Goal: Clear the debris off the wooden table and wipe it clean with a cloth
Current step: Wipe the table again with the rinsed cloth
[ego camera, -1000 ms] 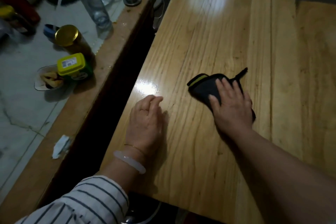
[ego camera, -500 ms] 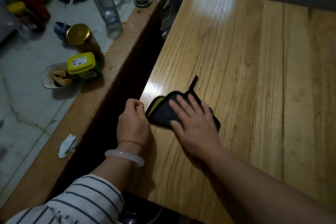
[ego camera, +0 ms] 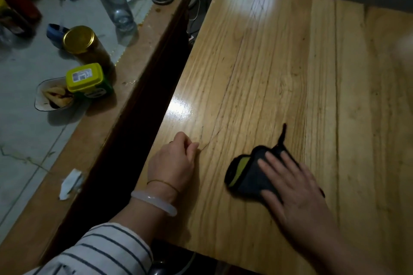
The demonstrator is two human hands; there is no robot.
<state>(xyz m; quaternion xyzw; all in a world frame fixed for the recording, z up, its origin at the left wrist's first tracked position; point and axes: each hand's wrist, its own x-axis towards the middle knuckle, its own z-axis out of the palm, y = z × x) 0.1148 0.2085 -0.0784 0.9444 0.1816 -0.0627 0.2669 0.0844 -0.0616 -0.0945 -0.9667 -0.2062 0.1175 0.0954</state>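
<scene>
A dark cloth [ego camera: 248, 174] with a yellow-green edge and a short loop lies on the light wooden table [ego camera: 279, 73], near its front. My right hand [ego camera: 292, 185] presses flat on the cloth with straight, spread fingers. My left hand [ego camera: 174, 161] rests on the table near its left edge, fingers curled into a loose fist; whether it holds anything is hidden. A white bangle and a thin bracelet sit on that wrist, above a striped sleeve.
A dark gap separates the table from a counter [ego camera: 93, 140] on the left. On the counter stand a gold-lidded jar [ego camera: 80, 40], a yellow-lidded tub [ego camera: 86, 77], a small dish [ego camera: 52, 95], a clear bottle [ego camera: 116, 0] and a scrap of white paper [ego camera: 70, 182].
My right hand slid the cloth left toward the left hand, then back to the right. My left hand curled its fingers and stayed near the left edge.
</scene>
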